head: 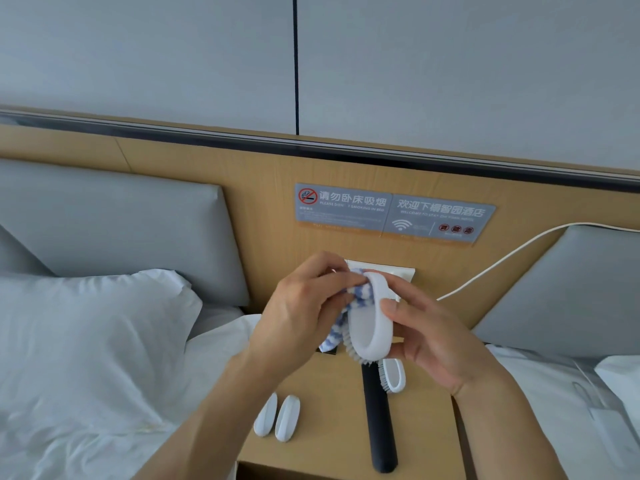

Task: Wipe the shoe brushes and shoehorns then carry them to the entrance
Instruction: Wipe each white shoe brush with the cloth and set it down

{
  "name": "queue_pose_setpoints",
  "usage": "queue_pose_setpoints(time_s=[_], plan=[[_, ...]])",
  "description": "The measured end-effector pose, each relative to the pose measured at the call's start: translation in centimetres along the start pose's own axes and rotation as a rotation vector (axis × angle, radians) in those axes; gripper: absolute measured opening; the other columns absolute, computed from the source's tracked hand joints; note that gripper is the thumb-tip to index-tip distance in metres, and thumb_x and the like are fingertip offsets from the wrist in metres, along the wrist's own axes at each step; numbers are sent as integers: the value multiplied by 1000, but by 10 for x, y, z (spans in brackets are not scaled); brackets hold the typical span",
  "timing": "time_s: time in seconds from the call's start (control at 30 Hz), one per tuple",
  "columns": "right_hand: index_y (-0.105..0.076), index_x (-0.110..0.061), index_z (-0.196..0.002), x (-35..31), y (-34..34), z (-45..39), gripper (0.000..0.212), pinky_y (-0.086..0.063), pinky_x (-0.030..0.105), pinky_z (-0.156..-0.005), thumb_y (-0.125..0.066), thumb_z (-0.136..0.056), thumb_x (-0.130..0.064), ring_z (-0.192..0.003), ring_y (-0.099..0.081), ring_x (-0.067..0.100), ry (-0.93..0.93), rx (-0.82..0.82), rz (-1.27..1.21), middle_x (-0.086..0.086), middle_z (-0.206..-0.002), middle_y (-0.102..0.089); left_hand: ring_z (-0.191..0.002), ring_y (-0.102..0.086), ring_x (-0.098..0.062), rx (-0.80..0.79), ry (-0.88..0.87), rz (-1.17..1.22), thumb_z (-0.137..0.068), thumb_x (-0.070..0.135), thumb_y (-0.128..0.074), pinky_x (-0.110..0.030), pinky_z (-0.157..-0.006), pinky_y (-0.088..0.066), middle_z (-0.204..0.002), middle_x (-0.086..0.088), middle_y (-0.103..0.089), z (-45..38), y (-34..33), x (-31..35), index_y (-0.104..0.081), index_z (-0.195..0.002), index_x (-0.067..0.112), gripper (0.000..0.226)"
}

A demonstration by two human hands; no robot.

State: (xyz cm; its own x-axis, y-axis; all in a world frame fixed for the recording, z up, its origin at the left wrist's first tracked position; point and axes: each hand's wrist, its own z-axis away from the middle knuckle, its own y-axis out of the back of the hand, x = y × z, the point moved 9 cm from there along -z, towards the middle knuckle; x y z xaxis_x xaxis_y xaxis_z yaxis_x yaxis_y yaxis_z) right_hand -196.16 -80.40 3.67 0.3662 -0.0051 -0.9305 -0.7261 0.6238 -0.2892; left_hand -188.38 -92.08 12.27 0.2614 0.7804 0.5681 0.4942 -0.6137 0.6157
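**Wiping the first brush above the nightstand**

We held the white oval plastic shoe brush (pixel 370 322) in the air above the pale wooden nightstand (pixel 332 403) between the two beds. Our right hand (pixel 429 337) cupped it from the side, thumb curled over its smooth back and fingers behind, bristles turned down and to the left. Our left hand (pixel 304 306) pinched the blue-and-white checked cloth (pixel 353 299) and pressed it against the brush's upper end and bristle side.

We judged the wiping step to be in hand, with this brush only partly done. On the nightstand lay a second, smaller white brush (pixel 393 375), just beside the long black shoehorn (pixel 379 420), and two small white oval pieces (pixel 277 415) side by side nearer the left edge; what those two were we could not tell.

The next move, as we judged it, called for drawing the cloth along the brush, setting it down, and taking up another piece.
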Motion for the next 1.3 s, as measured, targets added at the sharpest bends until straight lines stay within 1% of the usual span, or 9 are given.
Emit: queue_pose_setpoints(time_s=[0.13,0.27,0.47,0.6,0.73,0.87,0.93,1.07,1.3], plan=[[-64,-30,-130,-9,2,2,47,-59,44,-74,-70,-83,-27,-101,-72,32,38,30,28,15,-118,-72,-92,-60,-14,83,21,-1,-90,-2,-64,-29,-79,-51,-106,0,-62,-1,0,10,-68,-103,5,16],[-67,-31,-126,-13,14,5,47,-58,42,-73,-74,-80,-31,-95,-73,28,54,117,62,14,-113,-73,-86,-57,-19,-38,-41,-3,-97,4,-57,-29,-78,-48,-118,-7,-57,2,-18,21,-72,-107,5,18],[-69,-34,-120,-10,25,9,53,-59,45,-74,-83,-69,-34,-90,-74,29,52,217,14,15,-110,-74,-85,-53,-17,-227,-123,66,-97,7,-56,-23,-73,-43,-114,-3,-51,10,-32,27,-71,-95,9,15],[-67,-30,-123,-6,26,9,57,-58,43,-72,-83,-68,-33,-85,-72,26,38,257,-25,15,-107,-74,-94,-60,-18,-261,11,258,-94,14,-64,-31,-81,-50,-114,2,-52,11,-33,6,-74,-102,11,14],[-67,-30,-119,-1,23,9,49,-58,39,-69,-80,-72,-33,-81,-73,23,50,290,-76,11,-102,-76,-107,-59,-13,-301,237,328,-84,32,-75,-26,-89,-51,-114,10,-55,20,-36,-20,-74,-111,28,27],[-63,-30,-120,6,17,6,55,-57,34,-60,-87,-70,-32,-77,-74,21,85,374,-156,9,-97,-78,-96,-61,1,-95,429,322,-67,41,-87,-13,-78,-50,-103,20,-55,28,-34,-25,-68,-100,43,38],[-61,-31,-118,10,14,3,59,-55,32,-56,-89,-66,-32,-78,-74,24,108,437,-211,12,-101,-77,-93,-60,2,29,444,289,-64,42,-89,-9,-74,-49,-100,19,-55,31,-33,-21,-68,-99,39,41],[-55,-28,-122,15,9,-3,57,-59,40,-68,-85,-73,-26,-81,-75,24,111,466,-262,11,-101,-77,-91,-58,1,126,414,151,-75,21,-84,-8,-71,-46,-97,14,-56,25,-26,-22,-73,-102,21,29],[-66,-13,-101,23,17,2,60,-60,56,-81,-93,-57,-42,-101,-72,34,-91,363,-159,14,-106,-68,-95,-63,-3,-253,193,95,-79,14,-79,-16,-81,-49,-107,14,-64,-7,-12,-37,-75,-104,19,26]])
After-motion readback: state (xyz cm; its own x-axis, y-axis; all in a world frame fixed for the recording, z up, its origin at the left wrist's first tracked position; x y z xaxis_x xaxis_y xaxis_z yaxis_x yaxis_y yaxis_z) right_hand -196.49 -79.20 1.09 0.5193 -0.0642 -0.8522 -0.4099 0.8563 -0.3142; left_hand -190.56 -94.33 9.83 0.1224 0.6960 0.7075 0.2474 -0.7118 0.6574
